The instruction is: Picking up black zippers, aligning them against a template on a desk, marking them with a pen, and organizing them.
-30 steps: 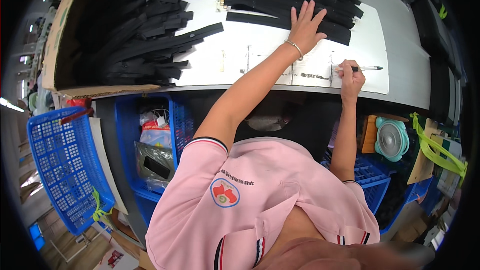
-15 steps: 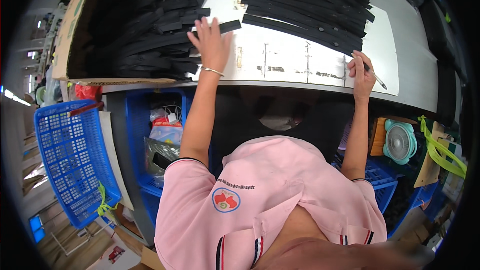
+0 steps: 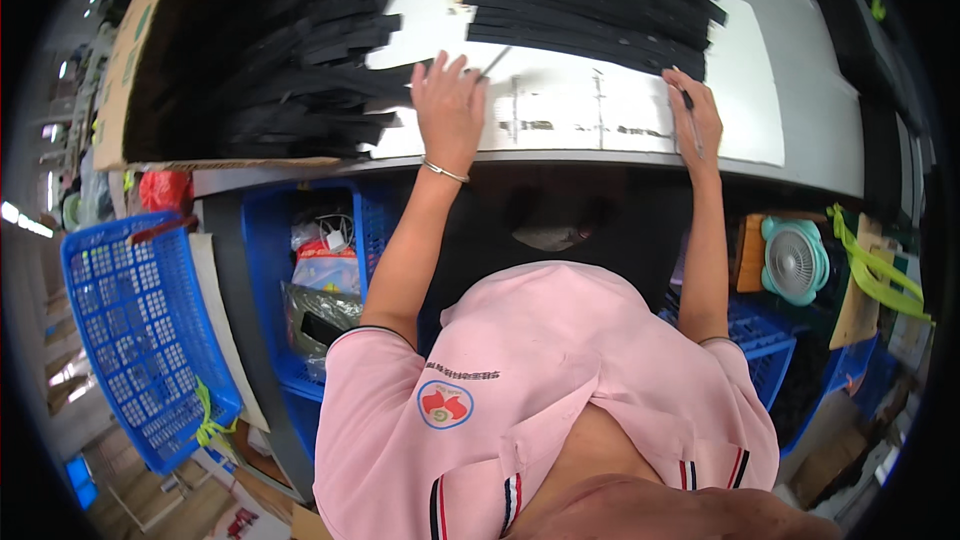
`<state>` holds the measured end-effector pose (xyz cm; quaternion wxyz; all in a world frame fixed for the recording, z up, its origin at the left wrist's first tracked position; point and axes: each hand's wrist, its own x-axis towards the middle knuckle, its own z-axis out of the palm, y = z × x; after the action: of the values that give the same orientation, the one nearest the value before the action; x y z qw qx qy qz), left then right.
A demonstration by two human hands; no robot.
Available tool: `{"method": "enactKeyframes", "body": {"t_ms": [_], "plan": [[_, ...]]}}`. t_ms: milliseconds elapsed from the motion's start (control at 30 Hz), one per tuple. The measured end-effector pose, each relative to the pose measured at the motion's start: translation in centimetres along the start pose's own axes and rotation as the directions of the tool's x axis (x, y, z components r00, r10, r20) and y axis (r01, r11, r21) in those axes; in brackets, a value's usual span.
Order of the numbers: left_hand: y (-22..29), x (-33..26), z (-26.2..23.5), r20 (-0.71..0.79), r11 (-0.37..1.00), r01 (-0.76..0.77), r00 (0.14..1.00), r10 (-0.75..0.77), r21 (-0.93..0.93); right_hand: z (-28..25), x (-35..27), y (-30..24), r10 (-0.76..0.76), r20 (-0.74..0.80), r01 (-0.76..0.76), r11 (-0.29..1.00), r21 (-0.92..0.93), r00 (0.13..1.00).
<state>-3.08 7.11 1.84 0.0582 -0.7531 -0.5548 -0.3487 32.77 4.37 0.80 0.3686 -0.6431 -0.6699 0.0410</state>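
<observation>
My left hand (image 3: 448,105) lies flat on the white table (image 3: 560,110), fingers apart, fingertips on the end of a black strip (image 3: 395,72) that sticks out of the left pile of black strips (image 3: 290,50). That pile fills an open cardboard box (image 3: 120,90). My right hand (image 3: 697,120) rests near the table's front edge, closed around a thin dark pen (image 3: 690,105). Just beyond it lies a second stack of black strips (image 3: 590,0). Short pen marks (image 3: 560,125) run along the table between my hands.
Under the table stand blue plastic crates (image 3: 290,270) with bags and small items. A blue basket (image 3: 140,340) is at the left. At the right are a small teal fan (image 3: 795,260), cardboard and a yellow-green strap (image 3: 880,270). More dark material lies at the far right (image 3: 880,50).
My left hand went from the right stack to the left pile, then came back toward the middle of the table. My right hand with the pen shifted slightly along the front edge.
</observation>
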Motion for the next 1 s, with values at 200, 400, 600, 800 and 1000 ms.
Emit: {"method": "enactKeyframes", "body": {"t_ms": [200, 400, 600, 800, 1000], "plan": [[9.2, -2.0, 4.0, 0.209, 0.969, -0.054, 0.972, 0.106, -0.239, 0.4, 0.0, -0.8, 0.008, -0.103, 0.000, 0.997, 0.077, 0.995], [13.0, -2.9, 5.4, 0.361, 0.966, -0.060, 0.920, 0.152, -0.253, 0.5, -4.0, -5.6, -0.218, -0.194, 0.217, 0.976, -0.028, 0.957], [12.6, -3.4, 4.1, 0.380, 0.951, -0.092, 0.902, 0.206, -0.296, 1.3, -6.7, -5.0, -0.175, -0.101, 0.158, 0.974, -0.162, 0.979], [10.0, -5.2, 2.1, 0.420, 0.989, -0.103, 0.896, 0.141, -0.110, 0.1, -6.7, -2.0, -0.127, -0.124, 0.079, 0.938, -0.337, 0.984], [7.1, -6.8, 0.1, 0.382, 0.996, 0.083, 0.922, -0.071, -0.016, -0.2, -6.9, -0.2, -0.131, -0.171, 0.049, 0.907, -0.418, 0.976]]}}
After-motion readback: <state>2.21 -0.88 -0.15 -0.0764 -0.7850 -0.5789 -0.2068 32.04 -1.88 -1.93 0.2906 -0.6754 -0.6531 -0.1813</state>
